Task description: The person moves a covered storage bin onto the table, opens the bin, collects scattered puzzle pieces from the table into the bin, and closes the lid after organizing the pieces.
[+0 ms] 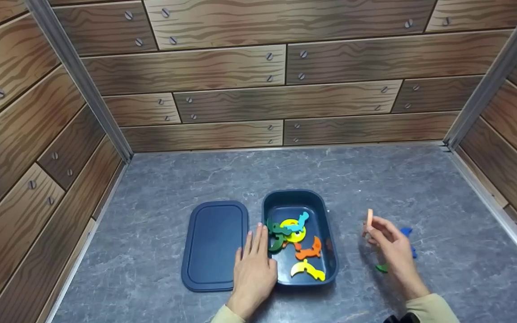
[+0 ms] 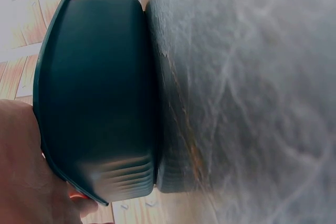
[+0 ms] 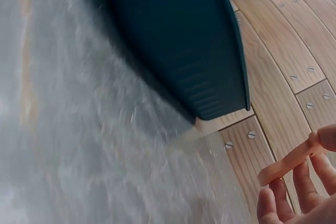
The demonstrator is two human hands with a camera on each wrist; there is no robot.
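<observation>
Container (image 1: 295, 199) lies left of the right hand (image 1: 392, 244), its long axis running forward; the left hand (image 1: 254, 269), nearer to it, rests straight-fingered along its left rim, gripping nothing. The right hand, thumb and fingers nearly closed, pinches a peach-coloured piece (image 1: 370, 218), seen edge-on, apart from the container.

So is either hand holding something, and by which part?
The right hand pinches a peach-coloured piece near one end; the other sticks out. The left hand rests at the box rim, apparently gripping nothing.
</observation>
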